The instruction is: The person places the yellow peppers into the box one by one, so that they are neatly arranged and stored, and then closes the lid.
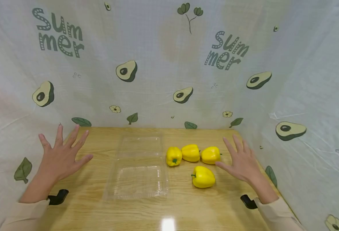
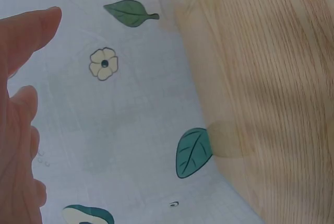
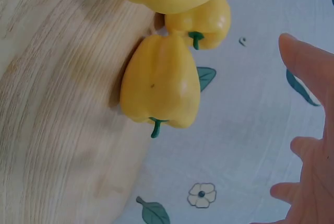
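1. Head view, 7 o'clock from centre: clear plastic box (image 1: 159, 175) lying unfolded, its lid (image 1: 140, 138) on the 12 o'clock side; ribbed edges throw glints. Judged very light, flexible, easily creased; best held by the rim with little squeeze.

2. Head view, 4 to 6 o'clock: yellow peppers (image 1: 191, 153), four, on the wooden table (image 1: 123, 215). Three lie in a row, the leftmost just beside the box; the fourth sits nearer the wearer, stem toward 9 o'clock. Smooth, glossy skins, blocky lobed bodies, green stems. Likely light and firm (real or model, cannot tell), somewhat slippery; take hold round the broad sides, not the stem.

3. Head view: left hand (image 1: 60, 158) between 8 and 9 o'clock, right hand (image 1: 241, 163) at 4; both with fingers spread, holding nothing. Printed cloth (image 1: 158, 48), creased, hangs behind and to both sides.

4. Left wrist view: hand along 9 o'clock, thumb toward 10, nothing grasped. Streaked wood grain at 3.

5. Right wrist view: three peppers between 12 o'clock and centre; the central one's stem points to 6, a dark speck on its skin. Hand at 3 to 4, apart from them.
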`<state>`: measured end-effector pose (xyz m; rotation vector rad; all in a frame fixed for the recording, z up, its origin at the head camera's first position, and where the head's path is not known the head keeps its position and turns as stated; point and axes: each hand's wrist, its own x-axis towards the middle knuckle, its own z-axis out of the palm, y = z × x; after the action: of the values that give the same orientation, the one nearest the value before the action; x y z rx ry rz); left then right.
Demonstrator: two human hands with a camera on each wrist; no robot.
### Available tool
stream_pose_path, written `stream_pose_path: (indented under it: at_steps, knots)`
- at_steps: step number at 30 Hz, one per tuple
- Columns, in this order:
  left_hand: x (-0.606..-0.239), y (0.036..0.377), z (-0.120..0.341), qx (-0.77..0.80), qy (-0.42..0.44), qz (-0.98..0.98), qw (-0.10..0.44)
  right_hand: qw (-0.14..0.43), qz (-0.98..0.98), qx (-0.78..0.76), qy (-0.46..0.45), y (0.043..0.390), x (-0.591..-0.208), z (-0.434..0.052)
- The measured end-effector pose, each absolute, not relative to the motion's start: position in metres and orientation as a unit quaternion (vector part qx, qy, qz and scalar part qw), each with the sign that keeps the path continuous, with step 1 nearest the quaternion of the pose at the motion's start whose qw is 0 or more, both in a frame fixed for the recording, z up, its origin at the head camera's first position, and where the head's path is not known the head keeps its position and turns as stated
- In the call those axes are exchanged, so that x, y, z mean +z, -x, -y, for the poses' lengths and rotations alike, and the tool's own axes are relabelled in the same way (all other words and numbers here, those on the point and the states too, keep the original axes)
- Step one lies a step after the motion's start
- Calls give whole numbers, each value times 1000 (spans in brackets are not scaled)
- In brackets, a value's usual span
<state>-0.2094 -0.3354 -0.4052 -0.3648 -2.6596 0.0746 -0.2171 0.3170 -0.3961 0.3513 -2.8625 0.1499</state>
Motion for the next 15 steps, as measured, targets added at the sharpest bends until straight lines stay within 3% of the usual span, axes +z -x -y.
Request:
stream_pose_path:
  at_steps: [15]
  knots:
    - [-408,211,328,12,136,967,216,110,982,90,-126,228,-392,-298]
